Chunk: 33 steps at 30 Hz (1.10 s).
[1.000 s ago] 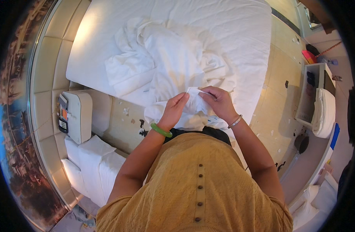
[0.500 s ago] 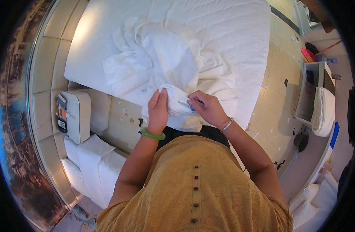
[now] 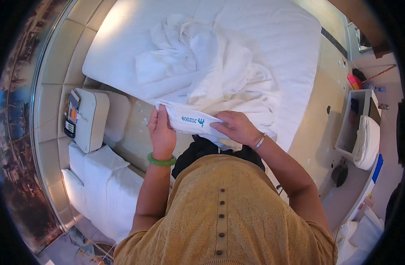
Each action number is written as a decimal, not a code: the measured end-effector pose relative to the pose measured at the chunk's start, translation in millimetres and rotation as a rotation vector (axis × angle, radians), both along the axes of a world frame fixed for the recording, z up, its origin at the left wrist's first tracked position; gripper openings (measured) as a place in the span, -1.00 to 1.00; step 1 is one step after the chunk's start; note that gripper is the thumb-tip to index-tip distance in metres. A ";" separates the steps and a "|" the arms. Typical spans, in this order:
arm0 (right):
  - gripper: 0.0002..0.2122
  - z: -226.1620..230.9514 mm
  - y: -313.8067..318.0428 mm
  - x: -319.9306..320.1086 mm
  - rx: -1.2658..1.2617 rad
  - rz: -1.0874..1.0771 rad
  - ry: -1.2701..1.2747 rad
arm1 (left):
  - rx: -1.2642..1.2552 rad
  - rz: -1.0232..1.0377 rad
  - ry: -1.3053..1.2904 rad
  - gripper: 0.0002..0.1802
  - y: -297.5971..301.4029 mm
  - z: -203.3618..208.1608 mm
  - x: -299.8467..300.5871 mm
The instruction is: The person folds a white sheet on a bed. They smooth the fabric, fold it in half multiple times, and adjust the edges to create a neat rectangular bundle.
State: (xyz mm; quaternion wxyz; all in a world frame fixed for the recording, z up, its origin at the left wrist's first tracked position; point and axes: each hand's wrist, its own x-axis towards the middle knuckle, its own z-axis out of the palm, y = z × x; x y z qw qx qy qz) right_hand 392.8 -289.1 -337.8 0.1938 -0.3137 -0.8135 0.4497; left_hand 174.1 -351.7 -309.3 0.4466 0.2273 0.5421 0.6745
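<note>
A large white sheet (image 3: 220, 70) lies crumpled on the bed, its near edge drawn up toward me. My left hand (image 3: 162, 132), with a green bangle on the wrist, pinches one end of that edge. At the other end my right hand (image 3: 237, 127), wearing a silver bracelet, grips the cloth between thumb and fingers. Between the two hands the hem is stretched flat, showing a teal printed mark. Under the bunched cloth is the white-covered mattress (image 3: 118, 53).
At left, a white bedside stand (image 3: 94, 119) holds small items, with white linen (image 3: 109, 185) draped nearer me. Bits of litter dot the tiled floor (image 3: 312, 119). To the right are a low shelf unit (image 3: 346, 132), a folded white bundle (image 3: 367, 141) and a dark round object (image 3: 339, 176).
My left hand has moved left, away from the right one. The hem that was bunched between them is now pulled taut, and its printed mark shows fully.
</note>
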 end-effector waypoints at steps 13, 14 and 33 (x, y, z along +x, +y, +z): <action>-0.76 -0.3 -18.0 -76.8 -0.198 0.157 -0.142 | 0.187 0.437 0.452 -0.76 -72.5 70.9 -177.1; -0.74 -10.8 -20.5 -73.3 -0.203 0.192 -0.195 | 0.218 0.442 0.214 -0.77 -74.2 67.6 -183.8; -0.27 -11.9 118.7 -177.2 0.191 -0.313 -0.590 | 0.272 -0.675 0.063 -0.72 -100.5 119.8 -129.9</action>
